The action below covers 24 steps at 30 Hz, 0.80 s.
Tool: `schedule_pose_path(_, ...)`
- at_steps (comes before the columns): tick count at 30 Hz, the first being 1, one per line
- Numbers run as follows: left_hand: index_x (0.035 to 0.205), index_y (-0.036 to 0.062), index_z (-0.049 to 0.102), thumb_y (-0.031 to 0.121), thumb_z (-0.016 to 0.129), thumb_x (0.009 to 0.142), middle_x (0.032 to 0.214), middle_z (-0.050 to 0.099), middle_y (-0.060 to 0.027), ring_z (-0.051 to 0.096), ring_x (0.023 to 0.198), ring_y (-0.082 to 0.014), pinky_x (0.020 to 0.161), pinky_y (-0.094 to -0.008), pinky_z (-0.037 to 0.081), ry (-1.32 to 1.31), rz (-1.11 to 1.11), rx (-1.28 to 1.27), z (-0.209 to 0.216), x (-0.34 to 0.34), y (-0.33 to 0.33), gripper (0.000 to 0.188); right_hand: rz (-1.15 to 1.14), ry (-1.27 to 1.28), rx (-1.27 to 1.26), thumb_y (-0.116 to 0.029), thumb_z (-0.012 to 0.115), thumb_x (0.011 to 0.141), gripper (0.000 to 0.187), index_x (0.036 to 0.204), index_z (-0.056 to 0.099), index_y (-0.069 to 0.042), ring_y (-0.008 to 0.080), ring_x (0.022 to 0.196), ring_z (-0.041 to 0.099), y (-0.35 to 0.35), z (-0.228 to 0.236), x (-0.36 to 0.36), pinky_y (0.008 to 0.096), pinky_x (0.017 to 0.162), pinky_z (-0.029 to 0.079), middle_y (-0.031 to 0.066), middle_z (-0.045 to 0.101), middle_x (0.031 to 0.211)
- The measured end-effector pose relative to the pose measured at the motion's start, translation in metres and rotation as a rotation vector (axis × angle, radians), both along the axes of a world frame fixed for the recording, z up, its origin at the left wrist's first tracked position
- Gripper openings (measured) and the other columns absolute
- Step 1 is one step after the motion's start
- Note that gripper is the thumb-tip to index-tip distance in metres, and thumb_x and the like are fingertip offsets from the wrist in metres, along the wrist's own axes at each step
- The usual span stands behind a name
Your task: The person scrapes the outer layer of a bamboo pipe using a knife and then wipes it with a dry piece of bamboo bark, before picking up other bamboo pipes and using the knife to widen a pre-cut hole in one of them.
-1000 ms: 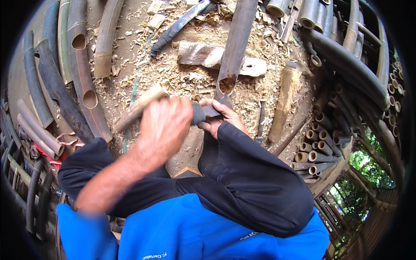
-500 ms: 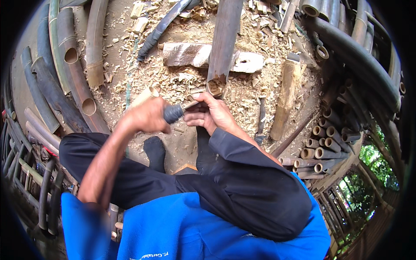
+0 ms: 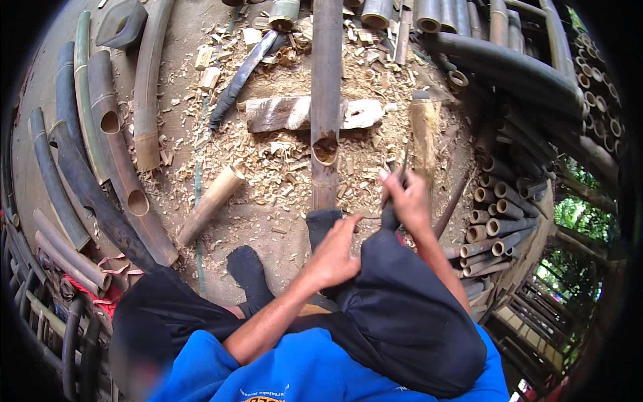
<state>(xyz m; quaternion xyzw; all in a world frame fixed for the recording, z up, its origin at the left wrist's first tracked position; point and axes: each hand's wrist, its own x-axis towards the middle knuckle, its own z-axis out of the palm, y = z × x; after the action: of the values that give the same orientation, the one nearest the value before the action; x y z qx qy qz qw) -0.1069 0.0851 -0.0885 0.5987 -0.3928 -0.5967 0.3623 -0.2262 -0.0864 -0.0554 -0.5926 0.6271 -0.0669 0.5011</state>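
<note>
I sit on the ground in dark trousers, my feet in black socks. My right hand is shut on a dark-handled tool whose thin blade points up and away. My left hand holds nothing; its fingers rest spread on my right knee beside my other foot. Ahead, a long dark bamboo pole with a cut notch lies across a pale wooden block. A short pale wooden mallet-like stick lies on the ground to the left, apart from both hands.
Wood shavings cover the ground around the pole. Curved split bamboo pieces lie at the left. Stacked bamboo tubes and long poles crowd the right. A short upright log stands by my right hand.
My left hand has let go of the pale stick, which now lies on the ground at left, and rests on my knee. My right hand moved right with the tool.
</note>
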Motion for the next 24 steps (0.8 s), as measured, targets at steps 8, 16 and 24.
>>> schedule_pose_path(8, 0.126, 0.0010, 0.064, 0.024, 0.078, 0.083, 0.109, 0.068, -0.0183, 0.068, 0.098, -0.0284, 0.089, -0.0415, 0.054, -0.184, -0.017, 0.131, 0.031, 0.041, 0.001, 0.051, 0.375, 0.274, -0.339, -0.018, 0.062, 0.080, 0.032, 0.106, 0.055, 0.001, 0.0373, 0.085, 0.066, -0.146, -0.063, -0.020, 0.0508, 0.078, 0.053, 0.0222, 0.066, 0.096)
schedule_pose_path(16, 0.120, -0.0040, 0.066, 0.006, 0.073, 0.085, 0.106, 0.074, -0.0160, 0.071, 0.092, -0.0218, 0.085, -0.0352, 0.056, -0.146, 0.068, -0.016, 0.023, 0.044, 0.028, 0.037, 0.394, 0.105, -0.745, -0.027, 0.070, 0.090, 0.034, 0.105, 0.065, 0.004, 0.0481, 0.100, 0.064, -0.141, -0.038, -0.062, 0.0526, 0.087, 0.052, 0.0298, 0.068, 0.102)
schedule_pose_path(24, 0.115, -0.0027, 0.068, 0.003, 0.070, 0.089, 0.100, 0.073, -0.0080, 0.069, 0.090, -0.0145, 0.082, -0.0297, 0.056, 0.085, 0.093, -0.018, 0.027, 0.018, 0.000, 0.027, 0.174, 0.451, -0.478, -0.022, 0.061, 0.093, 0.022, 0.094, 0.070, -0.001, 0.0409, 0.078, 0.069, 0.025, 0.017, -0.227, 0.0488, 0.071, 0.053, 0.0243, 0.070, 0.088)
